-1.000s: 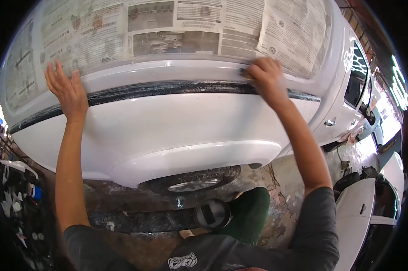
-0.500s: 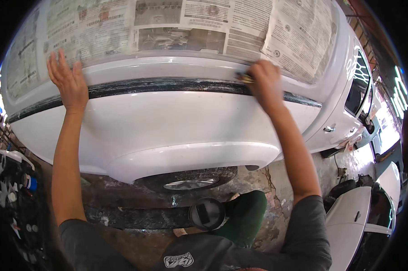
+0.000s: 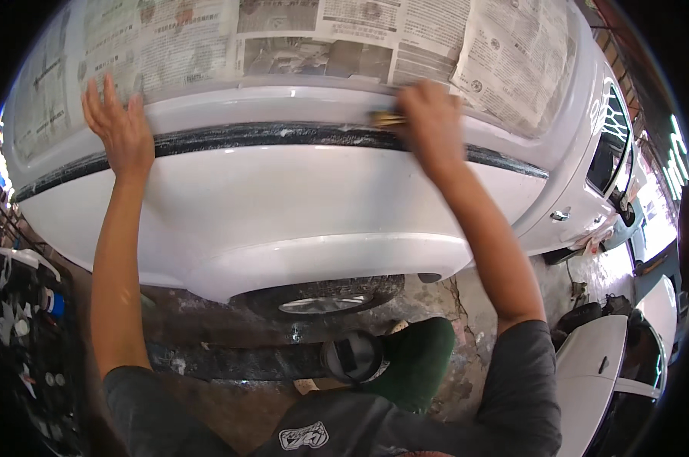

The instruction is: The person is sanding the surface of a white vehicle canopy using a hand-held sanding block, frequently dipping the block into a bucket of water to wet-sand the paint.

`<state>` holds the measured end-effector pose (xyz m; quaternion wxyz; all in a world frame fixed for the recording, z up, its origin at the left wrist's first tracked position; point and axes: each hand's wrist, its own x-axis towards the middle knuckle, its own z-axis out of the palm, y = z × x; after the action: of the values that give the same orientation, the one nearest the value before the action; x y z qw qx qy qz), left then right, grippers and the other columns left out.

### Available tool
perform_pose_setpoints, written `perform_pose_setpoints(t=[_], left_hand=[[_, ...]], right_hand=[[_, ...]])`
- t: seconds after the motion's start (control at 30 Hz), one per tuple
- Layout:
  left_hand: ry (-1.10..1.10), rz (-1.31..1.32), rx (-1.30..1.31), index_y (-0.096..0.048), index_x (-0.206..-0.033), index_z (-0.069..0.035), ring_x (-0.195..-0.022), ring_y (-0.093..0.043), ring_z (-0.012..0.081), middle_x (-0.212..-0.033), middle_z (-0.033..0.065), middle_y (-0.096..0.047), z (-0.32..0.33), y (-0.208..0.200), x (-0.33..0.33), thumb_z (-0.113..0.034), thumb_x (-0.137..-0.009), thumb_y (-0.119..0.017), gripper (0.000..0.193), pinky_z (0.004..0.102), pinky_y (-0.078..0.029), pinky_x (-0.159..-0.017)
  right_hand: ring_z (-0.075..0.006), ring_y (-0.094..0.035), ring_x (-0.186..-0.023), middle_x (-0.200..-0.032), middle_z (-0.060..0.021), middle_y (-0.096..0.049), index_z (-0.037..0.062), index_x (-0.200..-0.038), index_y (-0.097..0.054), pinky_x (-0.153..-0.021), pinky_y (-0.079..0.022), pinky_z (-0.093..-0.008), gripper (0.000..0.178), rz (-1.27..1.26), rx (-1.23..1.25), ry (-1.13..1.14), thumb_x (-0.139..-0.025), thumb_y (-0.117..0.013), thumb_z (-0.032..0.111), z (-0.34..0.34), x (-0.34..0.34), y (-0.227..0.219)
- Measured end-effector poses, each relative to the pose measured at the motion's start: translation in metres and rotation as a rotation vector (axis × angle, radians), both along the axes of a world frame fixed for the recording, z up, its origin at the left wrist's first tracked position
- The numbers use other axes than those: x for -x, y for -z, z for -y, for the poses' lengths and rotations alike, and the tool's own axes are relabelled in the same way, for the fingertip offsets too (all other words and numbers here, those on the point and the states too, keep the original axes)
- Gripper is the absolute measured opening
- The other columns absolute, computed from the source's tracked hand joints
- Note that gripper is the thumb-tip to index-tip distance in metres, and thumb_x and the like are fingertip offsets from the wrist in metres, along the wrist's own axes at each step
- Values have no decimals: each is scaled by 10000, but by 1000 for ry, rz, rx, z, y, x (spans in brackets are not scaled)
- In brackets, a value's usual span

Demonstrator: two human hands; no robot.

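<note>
Before me is the side of a white vehicle (image 3: 306, 183), with a dark, scuffed strip (image 3: 276, 134) along its upper edge. My left hand (image 3: 120, 129) lies open over the ledge and strip at the left, fingers spread, fingertips at the newspaper's lower edge. My right hand (image 3: 434, 126) is closed around a small yellow-brown and dark piece (image 3: 388, 119) at the strip. Motion blur and my fingers hide most of that piece, so its kind cannot be made out. Newspaper sheets (image 3: 352, 30) cover the surface above the ledge.
Below the panel is the wheel (image 3: 322, 297). A long black piece (image 3: 245, 362) lies near the floor, with a round dark container (image 3: 352, 356) beside my green-clad leg (image 3: 417, 358). A cluttered dark cart (image 3: 40, 343) stands left, another white car (image 3: 588, 381) right.
My right hand has slid left along the strip with the small piece. My left hand stays nearly in place. The view has shifted slightly.
</note>
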<state>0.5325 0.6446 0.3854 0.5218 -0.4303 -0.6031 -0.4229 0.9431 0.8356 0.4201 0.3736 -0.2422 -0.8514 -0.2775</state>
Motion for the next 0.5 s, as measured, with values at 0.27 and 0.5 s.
perform_pose_setpoints(t=[0.27, 0.5], left_hand=[[9, 8, 20, -281, -1603, -119, -1532, -102, 455, -1647, 234, -170, -7, -5, -5, -316, -1086, -493, 592, 568, -212, -1232], [27, 39, 9, -279, -1605, -96, -1540, -69, 436, -1664, 215, -137, -2, -2, 0, -341, -1104, -452, 583, 559, -189, -1236]], right_hand=[[-291, -571, -1069, -1057, -67, -572, 149, -1025, -619, -918, -433, -483, 250, -38, -95, -111, -808, -742, 170, 21, 53, -3], [-287, -559, -1015, -1002, -75, -553, 134, -962, -614, -881, -423, -494, 439, -37, -9, 81, -772, -823, 470, -3, -7, -6]])
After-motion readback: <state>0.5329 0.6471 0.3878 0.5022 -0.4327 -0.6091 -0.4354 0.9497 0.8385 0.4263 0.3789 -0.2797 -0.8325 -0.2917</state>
